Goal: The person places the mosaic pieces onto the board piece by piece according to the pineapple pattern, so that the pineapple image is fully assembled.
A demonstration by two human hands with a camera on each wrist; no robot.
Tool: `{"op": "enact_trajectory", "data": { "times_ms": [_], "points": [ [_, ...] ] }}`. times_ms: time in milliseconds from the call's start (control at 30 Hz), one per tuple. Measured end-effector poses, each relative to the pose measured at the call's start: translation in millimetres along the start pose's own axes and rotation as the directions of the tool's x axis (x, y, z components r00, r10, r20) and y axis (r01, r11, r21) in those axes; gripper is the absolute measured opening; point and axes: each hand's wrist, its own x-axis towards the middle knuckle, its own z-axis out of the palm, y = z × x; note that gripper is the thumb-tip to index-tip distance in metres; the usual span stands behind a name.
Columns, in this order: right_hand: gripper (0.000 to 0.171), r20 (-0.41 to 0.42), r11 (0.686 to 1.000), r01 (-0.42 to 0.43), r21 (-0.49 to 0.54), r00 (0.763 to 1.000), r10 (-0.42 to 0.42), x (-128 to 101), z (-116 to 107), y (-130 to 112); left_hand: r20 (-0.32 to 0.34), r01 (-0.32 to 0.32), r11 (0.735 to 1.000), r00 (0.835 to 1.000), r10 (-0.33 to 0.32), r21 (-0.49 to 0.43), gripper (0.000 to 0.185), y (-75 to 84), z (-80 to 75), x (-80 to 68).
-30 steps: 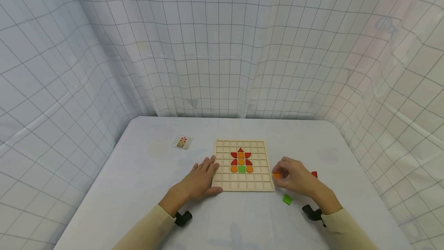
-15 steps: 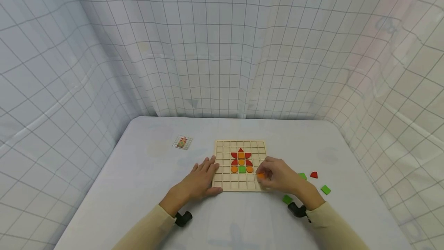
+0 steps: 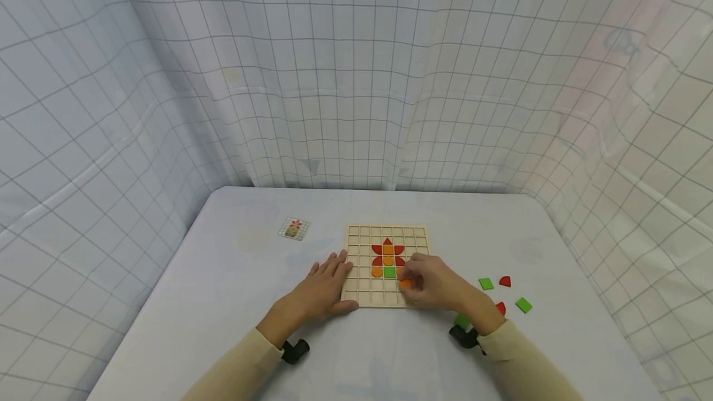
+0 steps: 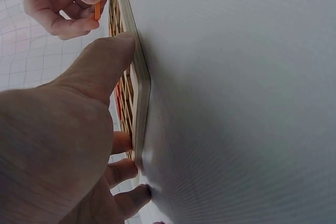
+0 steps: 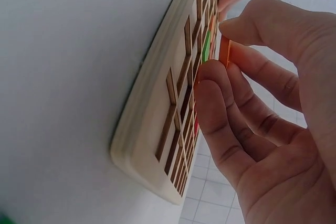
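Observation:
A wooden grid board (image 3: 362, 296) lies on the table. Set in it are a red triangle (image 3: 387, 241), an orange square (image 3: 388, 250), orange discs (image 3: 377, 272), a green square (image 3: 389, 272) and red curved-edge pieces (image 3: 377, 250). My left hand (image 3: 320, 289) rests at the board's left edge, fingers spread, thumb at the near corner. Over the right part of the board, my right hand (image 3: 437, 283) pinches an orange tile (image 5: 224, 51) between thumb and fingertips. Seen edge-on in both wrist views, the tile stands slightly off the grid; its outline is unclear. That hand partly covers the right orange disc.
Right of the board lie loose green squares (image 3: 523, 305) and red pieces (image 3: 505, 281), some near the right forearm. A small pattern card (image 3: 294, 228) sits back left. Gridded white curtains (image 3: 356, 79) hang behind and at both sides of the table.
My right hand has moved left with the orange tile, from beside the board to over it. Loose green and red pieces it covered now show. The left hand stays put.

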Motion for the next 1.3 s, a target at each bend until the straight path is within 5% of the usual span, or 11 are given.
{"op": "enact_trajectory", "data": {
  "times_ms": [633, 1300],
  "points": [
    [0.01, 0.037, 0.998, -0.039, -0.042, 0.999, 0.04, 8, 11, -7, 0.004, 0.01, 1.0, 1.0, -0.01, 0.013, 0.094, 2.0, -0.4, -0.4],
    [0.008, -0.015, 0.998, 0.028, -0.062, 0.999, -0.029, 10, 20, -5, -0.002, 0.013, 1.0, 1.0, -0.013, 0.022, 0.095, 1.1, 1.5, 0.3]
  ]
}}
